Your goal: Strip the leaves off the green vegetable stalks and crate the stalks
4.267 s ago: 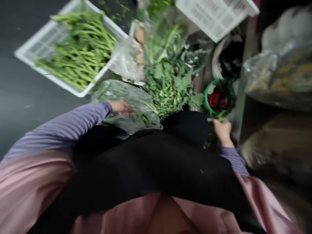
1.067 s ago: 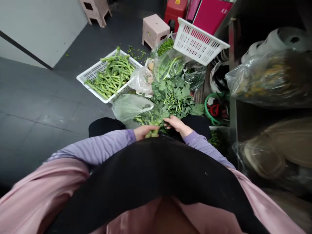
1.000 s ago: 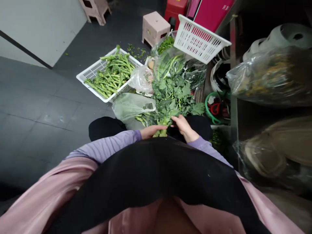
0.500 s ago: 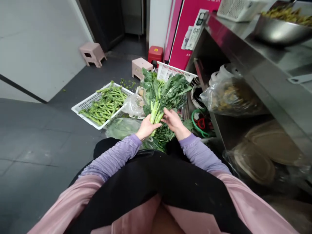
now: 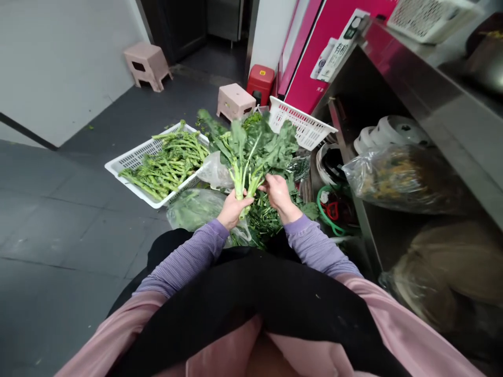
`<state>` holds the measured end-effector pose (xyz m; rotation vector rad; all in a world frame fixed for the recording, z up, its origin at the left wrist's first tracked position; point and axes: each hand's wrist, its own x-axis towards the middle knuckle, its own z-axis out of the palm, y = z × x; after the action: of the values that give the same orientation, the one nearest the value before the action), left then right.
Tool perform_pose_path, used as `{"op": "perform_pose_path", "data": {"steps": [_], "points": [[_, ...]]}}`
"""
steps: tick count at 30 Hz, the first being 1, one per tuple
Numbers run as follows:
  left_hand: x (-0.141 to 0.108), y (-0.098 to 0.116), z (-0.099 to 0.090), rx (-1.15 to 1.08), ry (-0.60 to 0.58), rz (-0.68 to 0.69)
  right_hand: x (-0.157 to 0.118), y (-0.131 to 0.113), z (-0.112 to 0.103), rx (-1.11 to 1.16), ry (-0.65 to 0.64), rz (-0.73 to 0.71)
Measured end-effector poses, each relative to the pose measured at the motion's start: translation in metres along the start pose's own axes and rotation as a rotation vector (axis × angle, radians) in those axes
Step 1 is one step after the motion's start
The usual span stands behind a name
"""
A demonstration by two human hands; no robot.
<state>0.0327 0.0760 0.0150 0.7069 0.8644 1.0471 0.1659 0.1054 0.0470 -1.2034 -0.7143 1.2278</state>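
Observation:
My left hand is closed around the lower stems of a few stalks of Chinese broccoli, their leafy tops pointing away from me. Against the right side of these stalks, my right hand has its fingers pinched together, touching the stem or a leaf stalk; the exact spot is partly hidden. Under both hands lies a heap of loose green leaves. A clear plastic bag of greens rests beside my left wrist. Further left, a white slotted basket holds trimmed green stems.
A white basket leans tilted behind the greens. At right, a steel shelf holds a bagged yellowish food. A green-rimmed basket stands below. Pink stools and a red stool stand further back.
The view has swung slightly. The stalks in my left hand have spread apart, with their leaves fanned more to the left. My right hand stays by the right-hand stalk.

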Motion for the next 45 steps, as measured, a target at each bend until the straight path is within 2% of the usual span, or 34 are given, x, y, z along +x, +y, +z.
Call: {"op": "perform_pose_path", "data": {"steps": [3, 8, 12, 14, 16, 18, 20, 22, 23, 25, 29, 32, 34, 37, 39, 42, 45], "points": [[-0.001, 0.003, -0.002, -0.055, -0.056, -0.013, -0.003, -0.002, 0.003, 0.063, 0.067, -0.017], [-0.006, 0.001, 0.0, 0.067, 0.056, 0.082, -0.017, -0.002, 0.008, 0.243, 0.128, -0.062], [-0.011, -0.002, 0.006, 0.184, 0.083, 0.127, -0.016, -0.007, 0.014, 0.212, 0.162, -0.143], [-0.011, -0.005, 0.01, 0.194, 0.102, 0.144, -0.01, -0.009, 0.016, 0.187, 0.256, -0.185], [-0.007, -0.009, 0.013, 0.19, 0.143, 0.15, -0.006, -0.008, 0.02, 0.205, 0.384, -0.155], [0.002, -0.012, 0.013, 0.203, 0.223, 0.127, -0.007, -0.003, 0.027, 0.252, 0.51, -0.095], [0.014, -0.012, 0.01, 0.215, 0.337, 0.092, -0.014, 0.004, 0.037, 0.272, 0.559, -0.069], [0.023, -0.01, 0.007, 0.183, 0.407, 0.089, -0.022, 0.007, 0.045, 0.29, 0.498, -0.098], [0.026, -0.008, 0.005, 0.149, 0.401, 0.093, -0.024, 0.006, 0.047, 0.312, 0.439, -0.111], [0.028, -0.004, 0.005, 0.08, 0.31, 0.089, -0.026, -0.001, 0.044, 0.384, 0.333, -0.08], [0.025, -0.001, 0.008, 0.01, 0.138, -0.001, -0.031, -0.02, 0.023, 0.501, 0.251, 0.12], [0.026, 0.005, 0.005, -0.088, 0.117, -0.061, -0.045, -0.019, 0.01, 0.532, 0.152, 0.289], [0.025, 0.016, -0.001, -0.195, 0.076, -0.111, -0.048, -0.015, 0.006, 0.543, 0.121, 0.335], [0.016, 0.036, -0.005, -0.362, -0.119, -0.31, -0.035, -0.014, 0.003, 0.535, 0.158, 0.311], [0.006, 0.044, -0.003, -0.452, -0.224, -0.436, -0.019, -0.019, 0.001, 0.529, 0.107, 0.303], [-0.007, 0.042, 0.002, -0.548, -0.261, -0.471, -0.004, -0.031, 0.002, 0.538, -0.048, 0.216], [-0.012, 0.034, 0.004, -0.541, -0.275, -0.465, -0.002, -0.036, 0.007, 0.509, -0.083, 0.168]]}}
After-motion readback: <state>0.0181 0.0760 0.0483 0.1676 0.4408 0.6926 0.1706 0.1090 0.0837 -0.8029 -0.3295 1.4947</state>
